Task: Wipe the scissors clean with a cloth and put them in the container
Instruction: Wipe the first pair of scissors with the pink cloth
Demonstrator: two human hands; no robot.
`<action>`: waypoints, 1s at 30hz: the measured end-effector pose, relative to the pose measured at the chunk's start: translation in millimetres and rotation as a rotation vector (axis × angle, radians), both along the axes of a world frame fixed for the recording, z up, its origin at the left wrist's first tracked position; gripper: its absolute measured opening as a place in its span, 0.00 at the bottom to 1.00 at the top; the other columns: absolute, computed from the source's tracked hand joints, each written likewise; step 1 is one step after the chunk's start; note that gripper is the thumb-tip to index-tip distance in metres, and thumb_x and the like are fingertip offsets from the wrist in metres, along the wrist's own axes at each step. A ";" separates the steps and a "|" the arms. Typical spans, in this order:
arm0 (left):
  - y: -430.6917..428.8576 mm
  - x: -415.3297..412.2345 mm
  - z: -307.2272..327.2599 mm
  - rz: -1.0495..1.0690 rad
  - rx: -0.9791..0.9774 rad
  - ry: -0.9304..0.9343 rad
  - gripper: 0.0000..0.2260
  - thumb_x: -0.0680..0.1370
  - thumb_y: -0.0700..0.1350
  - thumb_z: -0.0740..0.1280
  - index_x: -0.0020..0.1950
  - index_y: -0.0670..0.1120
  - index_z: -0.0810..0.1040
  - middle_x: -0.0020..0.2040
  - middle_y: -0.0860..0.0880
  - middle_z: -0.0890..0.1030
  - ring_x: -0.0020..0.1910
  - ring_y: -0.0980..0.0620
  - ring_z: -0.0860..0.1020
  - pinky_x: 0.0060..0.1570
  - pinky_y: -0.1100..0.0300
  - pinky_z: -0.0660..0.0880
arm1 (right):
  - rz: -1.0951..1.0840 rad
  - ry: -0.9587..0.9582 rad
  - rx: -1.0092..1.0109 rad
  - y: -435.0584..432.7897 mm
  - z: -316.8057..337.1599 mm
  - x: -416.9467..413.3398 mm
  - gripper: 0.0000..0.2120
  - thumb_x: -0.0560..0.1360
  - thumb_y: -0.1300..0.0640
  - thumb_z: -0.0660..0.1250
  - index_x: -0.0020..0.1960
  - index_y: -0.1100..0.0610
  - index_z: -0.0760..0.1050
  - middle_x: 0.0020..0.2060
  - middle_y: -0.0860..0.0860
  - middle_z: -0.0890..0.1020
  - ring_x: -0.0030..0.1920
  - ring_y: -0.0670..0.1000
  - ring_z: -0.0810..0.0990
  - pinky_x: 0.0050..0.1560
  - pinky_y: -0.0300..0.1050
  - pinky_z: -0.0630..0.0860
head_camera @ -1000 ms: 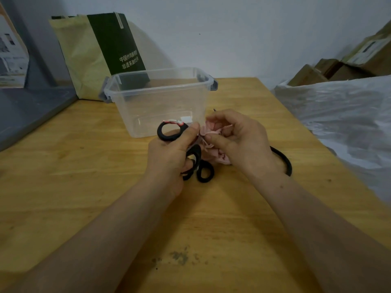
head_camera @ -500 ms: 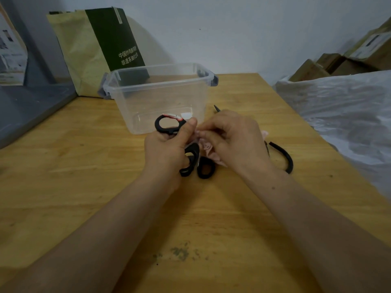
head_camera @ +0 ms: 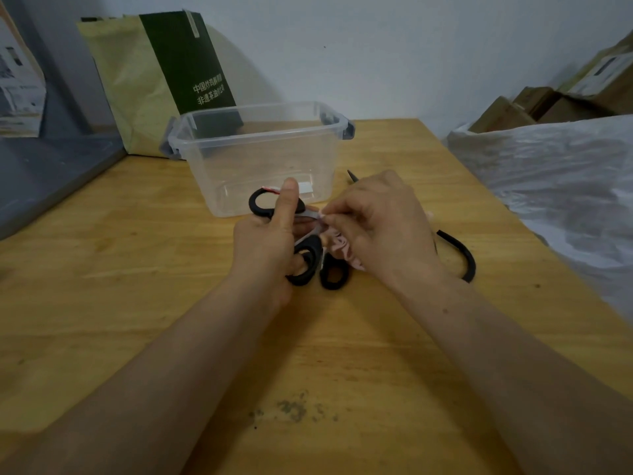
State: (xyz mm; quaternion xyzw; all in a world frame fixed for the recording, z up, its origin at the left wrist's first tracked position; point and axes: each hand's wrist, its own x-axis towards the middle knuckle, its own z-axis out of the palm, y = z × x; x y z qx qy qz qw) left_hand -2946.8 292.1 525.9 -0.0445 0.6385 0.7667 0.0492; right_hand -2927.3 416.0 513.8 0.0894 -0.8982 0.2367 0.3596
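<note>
While your left hand (head_camera: 270, 245) grips the stiff, probably light scissors (head_camera: 254, 204) by their 2 handles, mid-table (head_camera: 137, 269) before the container (head_camera: 260, 159), your right hand (head_camera: 380, 228) pinches the soft cloth (head_camera: 337, 243) onto a slippery-looking blade; hold the handles only.

Pale wooden bench (head_camera: 137, 269) across most of frame, dark smudge (head_camera: 294, 409) at lower centre. Plain white wall (head_camera: 376, 46) along top, soft even light. Green-and-yellow paper bag (head_camera: 154, 80) with white print standing against wall, upper left. Grey surface (head_camera: 51, 173) at left edge, printed carton (head_camera: 17, 80) above it. Brown cardboard boxes (head_camera: 548, 104) upper right, crinkled white plastic sheet (head_camera: 548, 183) just below.
</note>
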 end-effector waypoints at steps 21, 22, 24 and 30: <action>-2.3 -5.1 -4.1 0.011 0.025 0.038 0.13 0.77 0.53 0.66 0.41 0.44 0.78 0.31 0.50 0.83 0.30 0.54 0.82 0.24 0.65 0.74 | 0.086 -0.057 0.025 -11.8 1.7 6.3 0.05 0.71 0.67 0.70 0.45 0.62 0.83 0.44 0.56 0.81 0.44 0.55 0.80 0.45 0.53 0.79; -2.7 -5.2 -4.1 0.014 0.016 0.054 0.13 0.77 0.53 0.66 0.41 0.44 0.78 0.29 0.51 0.82 0.28 0.55 0.81 0.24 0.66 0.73 | 0.115 -0.064 0.044 -13.1 1.3 6.3 0.05 0.71 0.67 0.70 0.45 0.62 0.83 0.44 0.56 0.81 0.44 0.55 0.80 0.44 0.55 0.79; -1.6 -5.1 -4.3 0.010 0.006 0.078 0.13 0.77 0.52 0.66 0.40 0.44 0.78 0.29 0.51 0.82 0.29 0.55 0.81 0.25 0.65 0.73 | 0.121 -0.103 -0.036 -9.0 3.9 4.6 0.05 0.74 0.64 0.68 0.46 0.61 0.83 0.45 0.53 0.81 0.44 0.52 0.80 0.48 0.52 0.78; 1.4 -4.5 -5.4 -0.011 -0.014 0.098 0.13 0.77 0.51 0.66 0.37 0.45 0.78 0.27 0.52 0.81 0.27 0.57 0.80 0.25 0.66 0.75 | 0.085 -0.065 -0.032 -9.6 1.6 4.8 0.06 0.74 0.61 0.67 0.45 0.61 0.83 0.45 0.53 0.81 0.46 0.53 0.79 0.49 0.53 0.77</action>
